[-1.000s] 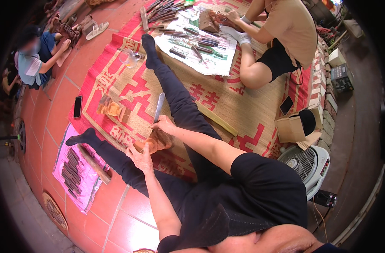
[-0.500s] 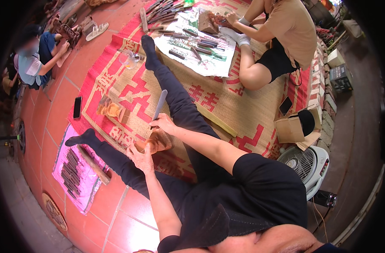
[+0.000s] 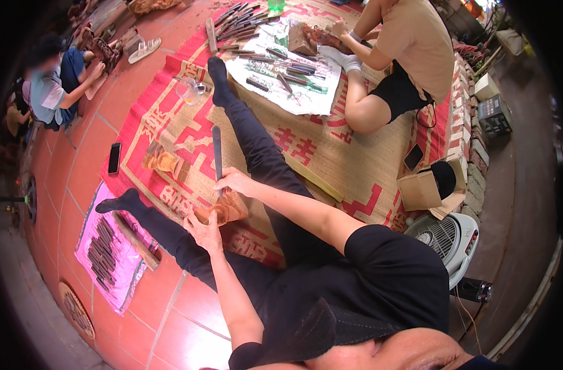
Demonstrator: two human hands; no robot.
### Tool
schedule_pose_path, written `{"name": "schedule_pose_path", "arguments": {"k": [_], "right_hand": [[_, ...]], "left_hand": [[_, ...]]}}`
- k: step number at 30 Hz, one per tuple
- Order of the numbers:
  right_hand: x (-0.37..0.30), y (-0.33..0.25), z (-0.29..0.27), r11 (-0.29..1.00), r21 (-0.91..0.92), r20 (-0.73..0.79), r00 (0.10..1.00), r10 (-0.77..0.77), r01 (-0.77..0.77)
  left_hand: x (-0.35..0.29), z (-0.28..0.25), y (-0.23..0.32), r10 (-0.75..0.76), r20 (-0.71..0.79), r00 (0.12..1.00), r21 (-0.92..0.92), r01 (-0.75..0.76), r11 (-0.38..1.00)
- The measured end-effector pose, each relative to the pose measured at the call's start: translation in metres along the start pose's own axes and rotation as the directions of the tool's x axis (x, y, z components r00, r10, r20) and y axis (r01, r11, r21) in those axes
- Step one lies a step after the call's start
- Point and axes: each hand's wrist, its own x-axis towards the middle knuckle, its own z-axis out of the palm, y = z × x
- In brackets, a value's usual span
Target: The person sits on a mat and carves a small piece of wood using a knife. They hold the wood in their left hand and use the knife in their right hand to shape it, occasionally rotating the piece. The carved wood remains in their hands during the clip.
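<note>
My left hand (image 3: pixel 205 227) is closed around the near-left end of a carved orange-brown wood piece (image 3: pixel 232 208), which sits between my spread legs. In my right hand (image 3: pixel 233 182) is a long, flat, grey file-like tool (image 3: pixel 217 148). Its rounded end points away from me, and its lower end meets the top of the carving beside my fingers. Whether it has a handle is hidden by my grip. A second carved wood piece (image 3: pixel 164 161) stands on the mat beyond my left shin.
Several carving tools lie on a pink cloth (image 3: pixel 126 271) at left, next to a wooden stick (image 3: pixel 136 240). More lie on a white sheet (image 3: pixel 324 102) ahead, where a co-worker (image 3: pixel 411 55) sits. A phone (image 3: pixel 114 158), glass mug (image 3: pixel 187 91), cardboard box (image 3: pixel 417 191) and fan (image 3: pixel 444 240) are around me.
The flat tool in my right hand has swung from leaning right to nearly upright, its far end shifting left. My right hand moved slightly left; my left hand keeps its hold.
</note>
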Motion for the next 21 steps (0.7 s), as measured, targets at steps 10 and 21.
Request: {"name": "schedule_pose_path", "arguments": {"k": [10,21], "right_hand": [[-0.017,0.037,-0.004,0.976,-0.17,-0.201,0.965,-0.168,0.135],[-0.011,0.048,-0.013,0.984,-0.155,-0.241,0.962,-0.127,0.091]], "left_hand": [[-0.009,-0.002,-0.004,0.013,-0.048,0.999,-0.039,-0.015,0.999],[-0.009,-0.004,-0.002,-0.054,-0.015,0.998,-0.056,0.054,0.997]]}}
